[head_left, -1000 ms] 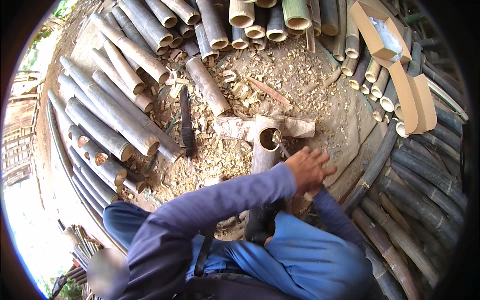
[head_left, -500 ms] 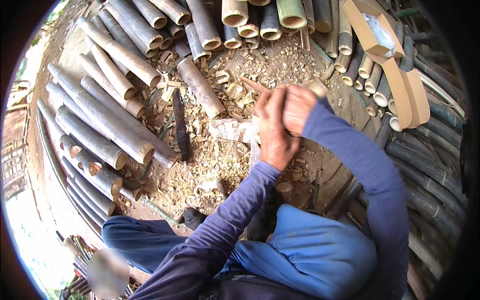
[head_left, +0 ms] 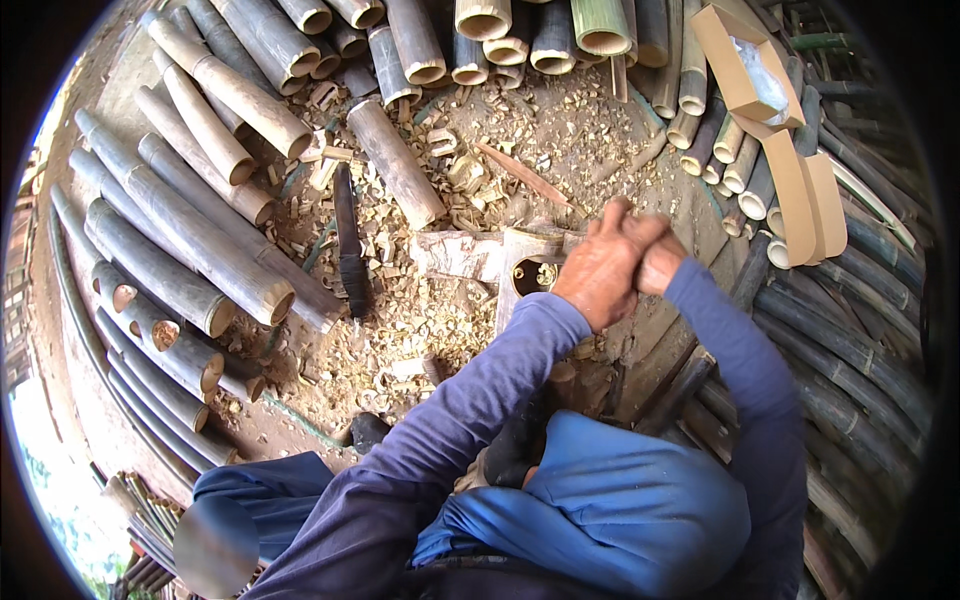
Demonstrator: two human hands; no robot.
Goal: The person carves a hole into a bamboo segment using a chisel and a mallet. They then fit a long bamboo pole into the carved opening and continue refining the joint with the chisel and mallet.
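My left hand (head_left: 600,275) and my right hand (head_left: 656,250) are closed together, fingers overlapping. Whatever lies inside them is hidden. Just left of my left hand is a bamboo piece (head_left: 508,292) with a dark oval hole cut in its side and pale chips inside. It lies against a short rough log (head_left: 448,254) on the ground. Beyond my hands rests a reddish-brown pointed strip (head_left: 530,176), its near end close to my fingers. Farther left lies a dark machete-like blade with a wrapped handle (head_left: 355,275).
Wood chips (head_left: 400,320) cover the ground. Cut bamboo tubes (head_left: 190,215) lie in rows at the left, with more tubes (head_left: 480,20) at the far side and dark poles (head_left: 850,350) at the right. A loose tube (head_left: 395,165) and an opened cardboard box (head_left: 745,75) lie farther off.
Both hands have moved right, off the bamboo piece, and its oval hole is now uncovered. They remain closed together. The view has shifted slightly.
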